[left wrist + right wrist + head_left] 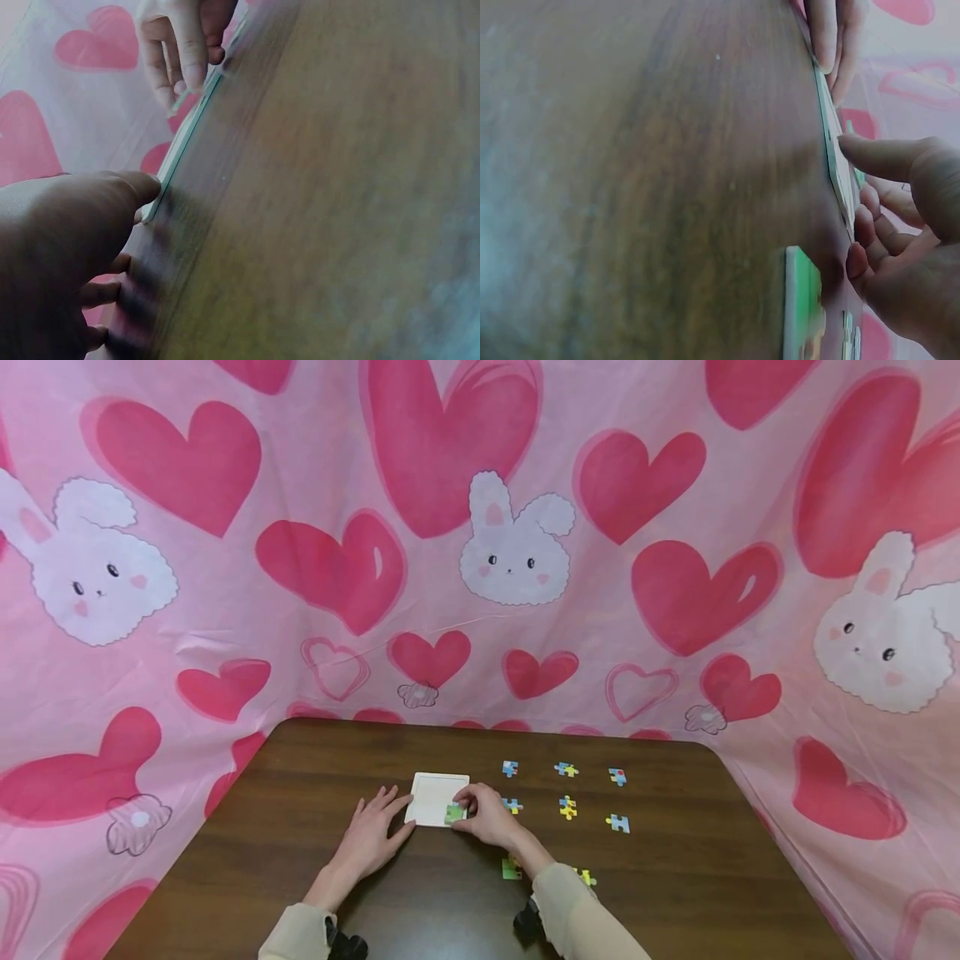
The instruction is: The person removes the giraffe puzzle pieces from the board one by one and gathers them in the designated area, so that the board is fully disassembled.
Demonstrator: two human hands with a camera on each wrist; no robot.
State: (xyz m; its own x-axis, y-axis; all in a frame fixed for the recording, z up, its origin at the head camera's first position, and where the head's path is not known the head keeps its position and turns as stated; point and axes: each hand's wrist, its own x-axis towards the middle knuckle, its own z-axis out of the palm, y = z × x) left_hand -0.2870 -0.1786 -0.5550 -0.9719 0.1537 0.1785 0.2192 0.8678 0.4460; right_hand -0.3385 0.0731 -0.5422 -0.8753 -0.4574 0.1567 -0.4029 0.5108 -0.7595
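Note:
A white square puzzle tray [432,799] lies on the table. My left hand [369,837] rests at its left side, fingers spread and fairly straight; the thumb touches the near left corner, as the left wrist view also shows. My right hand [489,817] is over the tray's right side and pinches a green puzzle piece [453,813] at the near right corner. Its fingers partly cover this piece. In the right wrist view the thumb [881,156] lies over the tray's edge [828,142]. Whether the piece lies flat in the tray, I cannot tell.
Loose puzzle pieces lie spread to the right, among them a blue one [510,768], a yellow-blue one [567,807] and a light blue one [618,823]. Beneath the right forearm are a green piece [512,869] and a yellow piece [587,877]. A pink heart-patterned cloth [427,585] hangs behind the brown table [330,760].

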